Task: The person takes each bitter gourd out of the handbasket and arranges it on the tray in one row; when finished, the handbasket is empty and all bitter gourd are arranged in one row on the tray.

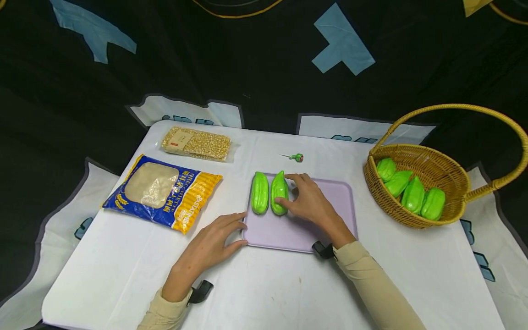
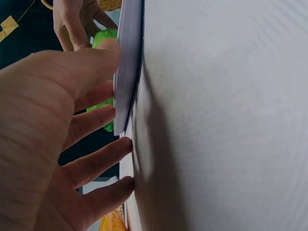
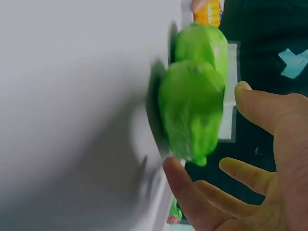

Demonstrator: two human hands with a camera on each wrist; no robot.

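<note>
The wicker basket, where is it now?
In the head view, the wicker basket stands on the right side of the table, right of the lilac tray, holding green fruits.

The right hand [image 1: 311, 201] covers part of the tray [image 1: 274, 234] and part of the right fruit [image 1: 277, 195]. In the right wrist view, the right fruit is slightly blurred and conceals much of the left fruit [image 1: 260, 192]. In the left wrist view, the left hand [image 1: 214, 239] obstructs the green fruit beyond. The basket [image 1: 439, 162] wall hides the undersides of its fruits [image 1: 414, 195]. The head view crops both sleeves [image 1: 381, 284]. Fine print on the corn bag [image 1: 210, 145] is illegible.
</note>
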